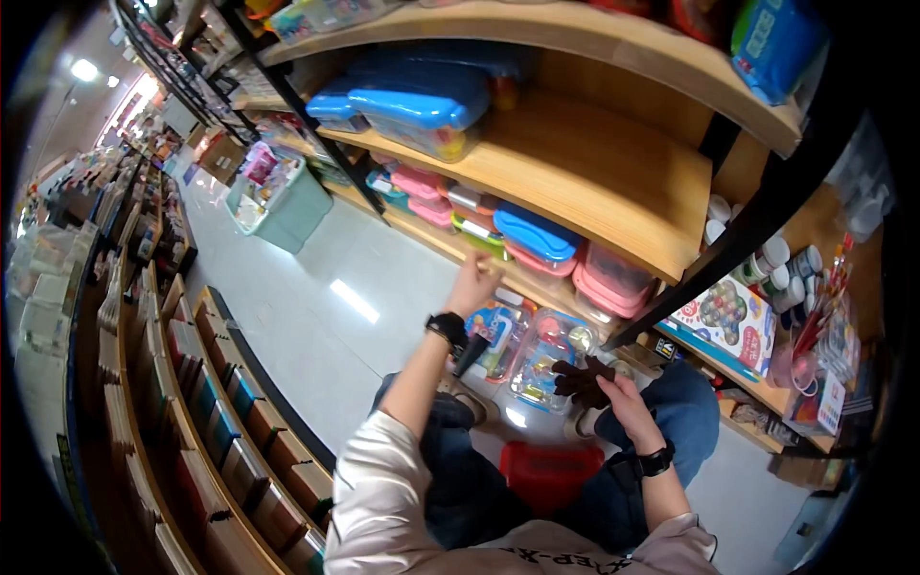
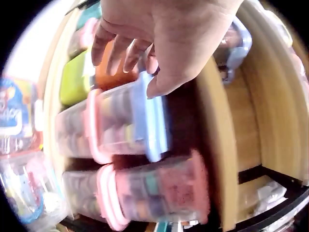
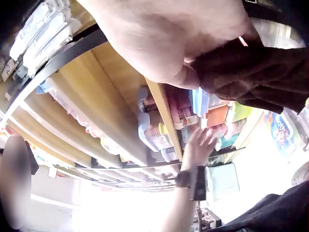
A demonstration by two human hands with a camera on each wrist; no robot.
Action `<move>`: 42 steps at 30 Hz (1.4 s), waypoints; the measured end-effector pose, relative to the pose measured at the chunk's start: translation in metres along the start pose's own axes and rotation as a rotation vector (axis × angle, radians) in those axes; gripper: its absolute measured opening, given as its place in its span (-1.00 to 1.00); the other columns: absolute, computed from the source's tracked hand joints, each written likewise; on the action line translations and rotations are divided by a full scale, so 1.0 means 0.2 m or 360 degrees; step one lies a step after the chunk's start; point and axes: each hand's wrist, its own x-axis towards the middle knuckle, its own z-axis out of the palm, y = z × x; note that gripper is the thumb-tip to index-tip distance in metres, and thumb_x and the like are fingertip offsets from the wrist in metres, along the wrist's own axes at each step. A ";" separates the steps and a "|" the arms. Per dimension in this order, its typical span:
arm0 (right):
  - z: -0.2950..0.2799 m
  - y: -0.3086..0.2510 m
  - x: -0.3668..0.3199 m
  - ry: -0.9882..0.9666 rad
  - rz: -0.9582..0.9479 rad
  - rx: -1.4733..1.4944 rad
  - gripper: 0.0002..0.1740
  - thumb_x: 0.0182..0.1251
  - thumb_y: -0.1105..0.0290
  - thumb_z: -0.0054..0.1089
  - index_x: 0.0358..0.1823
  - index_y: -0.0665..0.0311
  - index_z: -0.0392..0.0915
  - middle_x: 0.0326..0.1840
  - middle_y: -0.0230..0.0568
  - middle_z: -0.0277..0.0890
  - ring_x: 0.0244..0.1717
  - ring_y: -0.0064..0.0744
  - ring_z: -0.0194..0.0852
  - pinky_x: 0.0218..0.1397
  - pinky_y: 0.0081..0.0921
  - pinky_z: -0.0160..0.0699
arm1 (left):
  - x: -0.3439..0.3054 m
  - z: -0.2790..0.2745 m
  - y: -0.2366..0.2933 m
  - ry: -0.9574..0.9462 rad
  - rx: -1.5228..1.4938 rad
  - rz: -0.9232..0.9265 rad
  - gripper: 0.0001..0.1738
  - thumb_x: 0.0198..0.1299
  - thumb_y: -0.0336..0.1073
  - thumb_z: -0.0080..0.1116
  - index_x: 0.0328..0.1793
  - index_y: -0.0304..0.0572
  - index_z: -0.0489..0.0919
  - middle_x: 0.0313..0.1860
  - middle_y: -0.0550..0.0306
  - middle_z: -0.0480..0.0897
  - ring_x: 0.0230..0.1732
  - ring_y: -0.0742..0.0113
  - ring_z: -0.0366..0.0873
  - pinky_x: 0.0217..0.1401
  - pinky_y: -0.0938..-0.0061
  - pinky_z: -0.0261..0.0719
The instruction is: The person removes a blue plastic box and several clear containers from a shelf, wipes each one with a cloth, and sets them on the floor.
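The left hand (image 1: 474,285) reaches toward plastic tubs on the lower shelf. In the left wrist view the left hand (image 2: 159,43) hangs over a blue-lidded tub (image 2: 116,116) and an orange tub (image 2: 108,72), fingers loosely bent, holding nothing; whether the thumb touches the blue lid (image 2: 153,121) I cannot tell. The right hand (image 1: 628,407) grips a dark brown cloth (image 1: 583,381) above a clear container (image 1: 551,359) on the floor. In the right wrist view the brown cloth (image 3: 251,75) hangs from the right hand (image 3: 169,38).
A red container (image 1: 551,474) lies on the floor between the legs. Blue-lidded boxes (image 1: 417,101) stand on the middle shelf. A light green bin (image 1: 292,211) stands farther along the aisle, a book rack (image 1: 225,402) at the left, and paint pots (image 1: 776,268) at the right.
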 end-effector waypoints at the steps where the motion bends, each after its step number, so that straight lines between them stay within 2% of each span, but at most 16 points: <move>1: 0.01 -0.01 0.00 -0.0001 0.0023 0.0088 -0.68 0.39 0.32 -0.06 0.02 0.38 0.46 -0.14 -0.43 0.50 -0.15 -0.66 0.37 -0.04 -0.71 0.30 | 0.05 -0.12 0.14 0.0055 0.0182 0.0117 -0.47 0.06 -0.28 0.23 0.12 -0.27 0.30 -0.32 -0.03 0.53 -0.34 0.30 0.53 -0.26 0.44 0.52; 3: -0.01 0.01 -0.02 0.0070 0.0036 0.0052 -0.67 0.37 0.30 -0.04 0.01 0.38 0.47 -0.09 -0.40 0.51 -0.08 -0.65 0.36 0.03 -0.69 0.27 | 0.17 -0.32 0.35 0.0025 0.0008 0.0118 -0.43 0.11 -0.23 0.19 0.19 -0.29 0.26 0.00 -0.08 0.50 0.06 0.21 0.45 0.05 0.42 0.43; 5: 0.02 -0.05 -0.06 -0.0014 -0.0017 0.0149 -0.68 0.37 0.30 -0.04 0.00 0.38 0.47 -0.10 -0.41 0.51 -0.09 -0.64 0.37 0.04 -0.68 0.27 | 0.15 -0.48 0.75 0.0170 0.0101 0.0181 -0.42 0.09 -0.25 0.18 0.21 -0.28 0.26 0.09 -0.13 0.45 0.09 0.09 0.44 0.11 0.38 0.40; 8: 0.02 -0.12 -0.10 -0.0121 -0.0007 0.0145 -0.68 0.39 0.31 -0.08 -0.01 0.40 0.47 -0.15 -0.38 0.54 -0.15 -0.62 0.44 -0.02 -0.70 0.33 | 0.34 -0.62 0.82 0.0512 0.1063 0.0786 -0.33 -0.01 -0.30 0.14 0.28 -0.27 0.21 0.25 -0.24 0.30 0.26 -0.18 0.24 0.27 0.23 0.27; 12: -0.06 0.15 -0.01 -0.0146 -0.0242 0.0160 -0.67 0.43 0.42 -0.22 0.07 0.46 0.41 -0.02 -0.17 0.54 -0.07 -0.43 0.54 -0.07 -0.58 0.50 | 0.51 -0.60 0.87 0.0689 0.1357 0.0625 -0.31 0.01 -0.16 0.15 0.25 -0.30 0.24 0.27 -0.26 0.28 0.23 -0.23 0.25 0.25 0.11 0.28; 14: -0.07 0.18 -0.01 -0.0125 -0.0222 0.0247 -0.67 0.43 0.44 -0.24 0.10 0.47 0.37 0.02 -0.13 0.51 -0.05 -0.38 0.53 -0.03 -0.55 0.50 | 0.58 -0.54 0.82 0.0984 0.0779 0.0276 -0.23 -0.07 -0.07 0.23 0.22 -0.37 0.25 0.25 -0.31 0.30 0.22 -0.26 0.26 0.25 0.11 0.28; 16: -0.08 0.13 -0.04 -0.0188 -0.0272 0.0282 -0.65 0.43 0.46 -0.26 0.13 0.48 0.35 0.09 -0.10 0.46 0.01 -0.33 0.51 0.07 -0.50 0.45 | 0.78 -0.52 0.52 0.1047 0.0290 0.0362 -0.15 -0.12 0.07 0.30 0.13 -0.50 0.30 0.12 -0.47 0.36 0.19 -0.26 0.30 0.22 0.15 0.28; 18: -0.12 0.19 -0.02 -0.0149 -0.0276 0.0316 -0.64 0.42 0.44 -0.24 0.14 0.48 0.34 0.08 -0.12 0.47 0.03 -0.34 0.49 0.11 -0.50 0.41 | 0.71 -0.48 0.59 0.0726 0.0065 0.0173 -0.13 -0.15 0.11 0.34 0.02 -0.63 0.35 0.03 -0.51 0.42 0.15 -0.19 0.37 0.19 0.19 0.31; 21: -0.09 0.10 -0.05 -0.0119 -0.0330 0.0426 -0.64 0.42 0.42 -0.22 0.13 0.48 0.35 0.06 -0.15 0.48 0.03 -0.37 0.47 0.13 -0.52 0.37 | 0.75 -0.35 0.55 0.1235 0.0228 -0.0117 -0.16 -0.13 0.13 0.32 -0.04 -0.63 0.40 -0.08 -0.39 0.53 0.01 -0.15 0.49 0.10 0.20 0.40; 24: -0.09 0.19 -0.01 0.0010 -0.0402 0.0132 -0.64 0.42 0.41 -0.21 0.13 0.47 0.35 0.04 -0.18 0.49 0.02 -0.41 0.46 0.13 -0.54 0.36 | 0.71 -0.30 0.61 0.0586 -0.0966 -0.0197 -0.49 0.07 -0.11 0.23 -0.04 -0.41 0.41 -0.24 0.04 0.56 -0.40 0.23 0.59 -0.39 0.50 0.52; 26: -0.08 0.17 0.00 -0.0034 -0.0309 0.0086 -0.64 0.41 0.41 -0.20 0.14 0.46 0.35 0.05 -0.19 0.48 0.02 -0.45 0.45 0.14 -0.53 0.36 | 0.69 -0.28 0.65 0.0592 -0.1012 -0.0222 -0.57 0.06 -0.19 0.22 -0.08 -0.36 0.40 -0.29 0.07 0.54 -0.33 0.16 0.59 -0.28 0.46 0.56; 29: -0.04 0.15 -0.01 -0.0007 -0.0292 0.0291 -0.71 0.35 0.38 -0.01 -0.01 0.42 0.45 -0.15 -0.32 0.51 -0.13 -0.58 0.39 -0.03 -0.59 0.35 | 0.72 -0.28 0.66 0.1139 -0.0238 -0.0048 -0.41 -0.04 -0.17 0.30 0.01 -0.40 0.32 -0.09 -0.05 0.48 -0.03 0.07 0.49 0.05 0.37 0.48; 31: -0.03 0.12 -0.02 -0.0004 -0.0326 0.0251 -0.71 0.35 0.39 -0.02 0.00 0.42 0.45 -0.14 -0.31 0.52 -0.10 -0.59 0.39 -0.01 -0.58 0.35 | 0.71 -0.32 0.70 0.1444 0.0339 -0.0194 -0.05 -0.16 -0.09 0.40 0.23 -0.51 0.13 0.23 -0.27 0.24 0.33 -0.02 0.14 0.39 0.32 0.11; 32: -0.03 0.14 -0.02 -0.0007 -0.0332 0.0251 -0.71 0.35 0.39 -0.02 0.00 0.42 0.45 -0.14 -0.31 0.52 -0.10 -0.59 0.39 -0.01 -0.58 0.35 | 0.72 -0.33 0.70 0.1448 0.0339 -0.0190 -0.05 -0.16 -0.09 0.40 0.23 -0.51 0.13 0.23 -0.27 0.24 0.33 -0.02 0.14 0.39 0.32 0.11; 35: -0.03 0.10 -0.04 0.0025 -0.0349 0.0187 -0.72 0.34 0.40 -0.01 0.00 0.41 0.45 -0.10 -0.28 0.54 -0.07 -0.59 0.40 0.04 -0.58 0.36 | 0.75 -0.38 0.69 0.1242 0.0397 0.0322 0.46 -0.33 0.12 0.47 0.39 -0.63 -0.31 0.40 -0.54 -0.18 0.47 -0.25 -0.27 0.49 0.18 -0.26; 42: -0.03 0.09 -0.04 0.0079 -0.0310 0.0073 -0.73 0.33 0.37 0.02 -0.04 0.38 0.47 -0.22 -0.27 0.54 -0.18 -0.58 0.41 -0.09 -0.57 0.38 | 0.77 -0.38 0.66 0.1130 0.0310 0.0403 0.37 -0.21 0.13 0.42 0.35 -0.74 -0.25 0.39 -0.56 -0.13 0.46 -0.23 -0.21 0.49 0.25 -0.23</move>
